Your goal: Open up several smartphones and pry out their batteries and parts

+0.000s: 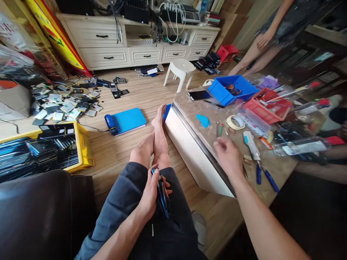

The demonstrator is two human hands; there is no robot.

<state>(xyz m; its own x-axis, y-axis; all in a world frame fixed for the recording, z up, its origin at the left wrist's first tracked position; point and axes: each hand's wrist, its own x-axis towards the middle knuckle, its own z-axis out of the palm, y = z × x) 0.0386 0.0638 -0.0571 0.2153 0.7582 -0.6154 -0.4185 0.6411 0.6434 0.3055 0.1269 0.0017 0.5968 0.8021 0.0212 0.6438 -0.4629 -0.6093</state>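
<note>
My left hand [150, 191] rests over my lap, its fingers wrapped round a slim dark phone-like device [163, 198]. The device is seen nearly edge-on, with blue along one side and a bit of orange; whether it is one piece or several layers I cannot tell. Over the near edge of the low table, my right hand [230, 159] is smeared by motion, its fingers curled. Just beyond its fingertips lie a small green-handled tool [221, 129] and a thin metal tool [217, 128]. Anything between those fingers is hidden.
On the table [189, 108] are a tape roll [235, 122], blue-handled pliers [267, 178], a blue bin [230, 92] and a red bin [267, 108]. A yellow crate [86, 151] of phones, a blue folder [128, 121] and a white stool [182, 68] stand around. Another person's legs [252, 54] are at right.
</note>
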